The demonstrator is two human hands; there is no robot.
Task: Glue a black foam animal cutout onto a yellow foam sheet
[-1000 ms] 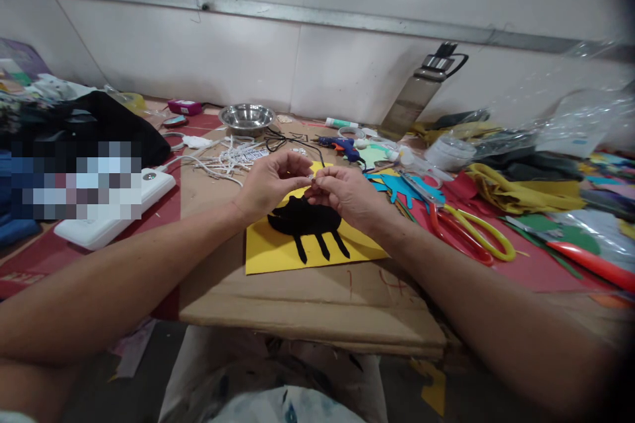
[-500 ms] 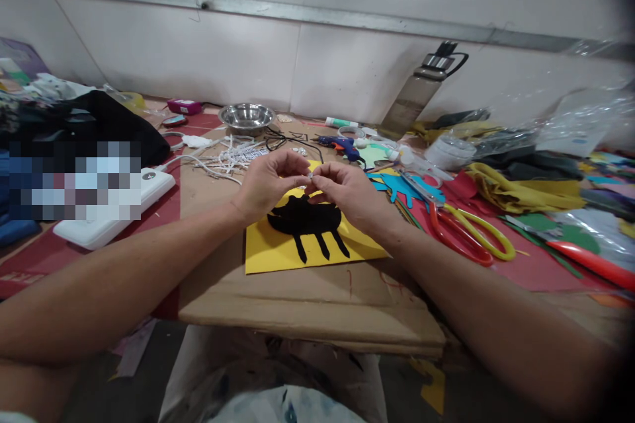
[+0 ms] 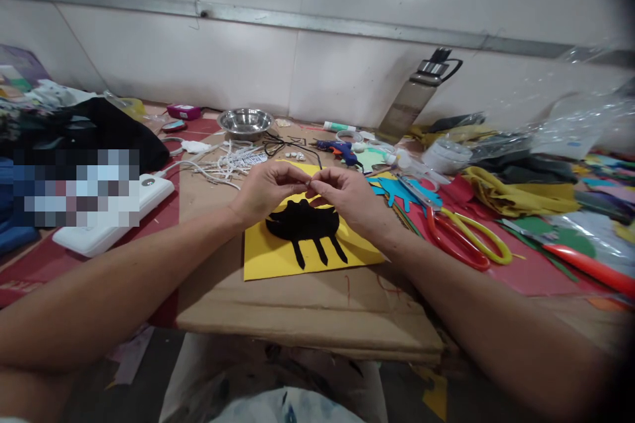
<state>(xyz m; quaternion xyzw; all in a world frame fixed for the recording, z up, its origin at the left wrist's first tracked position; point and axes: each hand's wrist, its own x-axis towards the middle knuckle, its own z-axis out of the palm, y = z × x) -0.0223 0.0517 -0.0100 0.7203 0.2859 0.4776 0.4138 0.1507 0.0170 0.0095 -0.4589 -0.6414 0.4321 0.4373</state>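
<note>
Both my hands meet above a yellow sheet (image 3: 262,263) that lies on brown cardboard. The fingertips of my left hand (image 3: 270,190) are pinched together and touch those of my right hand (image 3: 342,195), which is closed the same way. Something tiny and pale seems to be between them, too small and covered to name. Beneath the hands, a black cut-out shape (image 3: 302,223) with several leg-like strips lies on the yellow sheet; its upper part is partly hidden by my fingers.
Scissors with red and yellow handles (image 3: 459,238) and blue cut-outs (image 3: 397,192) lie to the right. Behind are a glue gun (image 3: 340,151), a metal bowl (image 3: 245,122) and a tilted bottle (image 3: 411,96). A white power strip (image 3: 94,231) is at left. Cardboard (image 3: 297,317) reaches the front edge.
My hands stay pinched together above the black shape, with the fingers slightly shifted. Small white pieces behind them now show more clearly. The whole view has tipped a little.
</note>
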